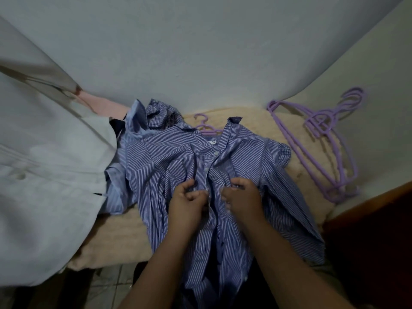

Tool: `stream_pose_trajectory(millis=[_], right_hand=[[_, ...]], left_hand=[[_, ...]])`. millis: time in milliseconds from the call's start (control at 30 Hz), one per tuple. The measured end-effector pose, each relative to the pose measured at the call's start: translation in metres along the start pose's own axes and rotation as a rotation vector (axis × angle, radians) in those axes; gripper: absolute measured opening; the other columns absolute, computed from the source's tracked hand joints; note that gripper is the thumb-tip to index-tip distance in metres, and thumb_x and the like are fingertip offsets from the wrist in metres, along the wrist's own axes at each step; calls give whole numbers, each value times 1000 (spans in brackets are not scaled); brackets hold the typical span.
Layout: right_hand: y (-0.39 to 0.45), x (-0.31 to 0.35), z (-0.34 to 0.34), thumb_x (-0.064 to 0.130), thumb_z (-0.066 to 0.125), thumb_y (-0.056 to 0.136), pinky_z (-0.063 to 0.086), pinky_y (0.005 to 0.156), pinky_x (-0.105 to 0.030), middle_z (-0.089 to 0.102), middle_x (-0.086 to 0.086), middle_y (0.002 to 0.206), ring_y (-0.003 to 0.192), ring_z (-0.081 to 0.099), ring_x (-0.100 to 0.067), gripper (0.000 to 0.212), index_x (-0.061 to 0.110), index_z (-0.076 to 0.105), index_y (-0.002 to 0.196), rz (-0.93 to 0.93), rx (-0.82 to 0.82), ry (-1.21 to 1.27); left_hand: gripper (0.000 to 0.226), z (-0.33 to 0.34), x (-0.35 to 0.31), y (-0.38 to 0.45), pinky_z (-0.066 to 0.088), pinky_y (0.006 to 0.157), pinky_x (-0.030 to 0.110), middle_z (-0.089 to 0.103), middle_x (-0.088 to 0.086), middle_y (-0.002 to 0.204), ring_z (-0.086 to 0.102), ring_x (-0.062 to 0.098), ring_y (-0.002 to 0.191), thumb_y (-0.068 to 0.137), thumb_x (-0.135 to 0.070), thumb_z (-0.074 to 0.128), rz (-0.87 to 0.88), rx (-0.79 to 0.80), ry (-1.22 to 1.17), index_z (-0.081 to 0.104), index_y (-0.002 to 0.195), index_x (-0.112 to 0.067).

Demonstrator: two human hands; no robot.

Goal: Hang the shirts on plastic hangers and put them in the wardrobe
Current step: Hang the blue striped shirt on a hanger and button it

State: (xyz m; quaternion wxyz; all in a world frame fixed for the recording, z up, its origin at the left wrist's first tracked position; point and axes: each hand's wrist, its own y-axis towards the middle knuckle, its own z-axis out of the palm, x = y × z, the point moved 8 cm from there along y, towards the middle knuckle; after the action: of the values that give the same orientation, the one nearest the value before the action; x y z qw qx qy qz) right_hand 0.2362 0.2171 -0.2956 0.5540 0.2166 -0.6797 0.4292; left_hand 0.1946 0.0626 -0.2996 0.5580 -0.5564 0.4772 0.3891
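- Head view: the striped shirt (178, 166) is being shown spread front-up on the bed (116, 237), its collar pointing away from the person and its hem hanging over the near edge.
- The left hand (186, 201) is being kept curled on the placket edge just left of the button line, with the cloth pinched between thumb and fingers.
- The right hand (242, 197) is being kept curled on the opposite edge, just right of the same line; the cloth is being gripped there too.
- The two hands are lying close together, nearly touching, with the placket running between them; the work appears to be buttoning at mid-chest.
- The shirt's long axis is running straight away from the hands, collar to hem, so the remaining buttons are judged to be lying along that line, some beyond the knuckles and some toward the wrists.
- A purple hanger (206, 127) is being seen already inside the shirt, its hook poking out past the collar, well beyond both hands.
- Spare hangers (321, 139) are lying far right of the right hand, making that hand the nearer one.
- More shirts (142, 121) are being left heaped beyond and left of the left hand.
- The wardrobe cannot be told from this view.
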Motion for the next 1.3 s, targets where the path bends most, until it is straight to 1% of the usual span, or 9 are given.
stream_pose_trajectory(millis=[133, 267, 400, 533, 667, 800, 933, 1067, 1300], right_hand=[[-8, 0, 3, -4, 65, 79, 44, 55, -26, 61, -11, 78, 67, 58, -20, 28, 16, 51, 94, 3, -1, 44], [-13, 3, 3, 0, 68, 79, 43, 47, -17, 63, -8, 78, 62, 59, -13, 29, 13, 50, 98, -11, 3, 71], [-15, 3, 5, 0, 69, 79, 40, 43, -11, 63, -14, 87, 61, 58, -11, 29, 9, 50, 99, -8, 39, 94], [-15, 3, 7, -1, 68, 80, 41, 44, -10, 62, -12, 87, 58, 58, -9, 27, 10, 48, 95, -7, 69, 83], [-13, 1, 5, -1, 67, 81, 44, 47, -10, 64, -18, 95, 62, 59, -11, 25, 8, 48, 95, -15, 56, 70], [-11, -2, 5, -2, 67, 81, 44, 48, -10, 63, -20, 95, 63, 58, -12, 25, 10, 46, 88, -20, 54, 61], [-12, -1, 4, -3, 66, 81, 44, 49, -11, 60, -14, 84, 62, 57, -12, 26, 11, 44, 84, -43, 54, 78], [-13, 3, 4, -2, 65, 82, 46, 53, -16, 58, -7, 72, 60, 57, -12, 24, 9, 44, 84, -77, 50, 89], [-12, 7, 6, -2, 65, 82, 51, 66, -29, 58, -12, 74, 63, 58, -15, 28, 11, 41, 79, -117, 53, 55]], left_hand=[[36, 5, -4, -7, 48, 66, 28, 66, 2, 77, 59, 20, 71, 86, -5, 67, -5, 25, -70, 50, 115, -18], [37, 4, -6, -9, 50, 66, 28, 69, 4, 83, 64, 22, 74, 86, -7, 67, -25, 27, -92, 51, 117, -19], [38, 5, -4, -10, 51, 63, 24, 70, 2, 84, 65, 17, 71, 86, -9, 68, -43, 35, -85, 50, 118, -20], [38, 6, -1, -9, 51, 65, 25, 72, 3, 85, 65, 15, 67, 86, -11, 68, -71, 46, -92, 50, 118, -20], [36, 7, 4, -9, 51, 70, 29, 68, 6, 78, 62, 16, 63, 85, -7, 68, -119, 49, -210, 51, 116, -16], [36, 11, 7, -10, 54, 73, 29, 65, 7, 82, 63, 16, 73, 88, -4, 64, -177, 73, -337, 48, 119, -14], [33, 14, 7, -10, 56, 76, 31, 65, 5, 82, 62, 16, 77, 91, -2, 59, -214, 103, -396, 47, 119, -14], [34, 15, 7, -10, 57, 70, 27, 64, 6, 86, 61, 18, 82, 91, -1, 58, -233, 118, -406, 46, 121, -13], [36, 15, 3, -9, 58, 64, 24, 64, 7, 87, 62, 17, 79, 92, -3, 58, -214, 147, -362, 45, 124, -11]])
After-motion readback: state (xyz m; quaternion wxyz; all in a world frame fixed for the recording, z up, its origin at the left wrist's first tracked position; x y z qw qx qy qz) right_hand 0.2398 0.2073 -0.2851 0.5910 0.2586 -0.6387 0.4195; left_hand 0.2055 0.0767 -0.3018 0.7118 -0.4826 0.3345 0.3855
